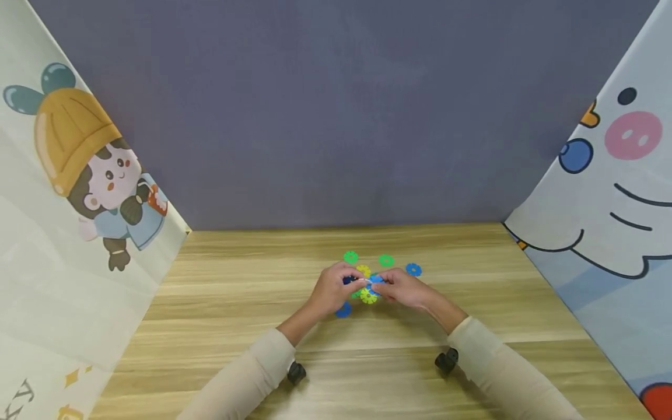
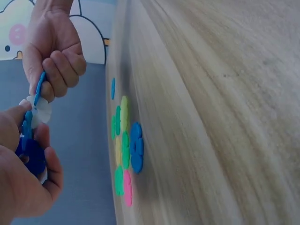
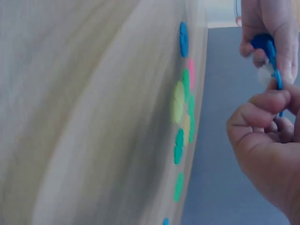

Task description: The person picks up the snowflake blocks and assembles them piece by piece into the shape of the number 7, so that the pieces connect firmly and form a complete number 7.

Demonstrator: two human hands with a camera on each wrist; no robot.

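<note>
Above the wooden table (image 1: 236, 303), the left hand (image 1: 332, 289) pinches joined blue discs (image 2: 29, 154) while the right hand (image 1: 404, 289) pinches a blue disc (image 2: 40, 87) fitted to a white disc (image 2: 42, 110).

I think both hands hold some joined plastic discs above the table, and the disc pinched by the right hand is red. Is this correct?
Not quite. The disc that the right hand pinches is blue, not red; the left wrist view shows it. The rest stands: both hands, the left hand too, hold joined discs above the table.
</note>
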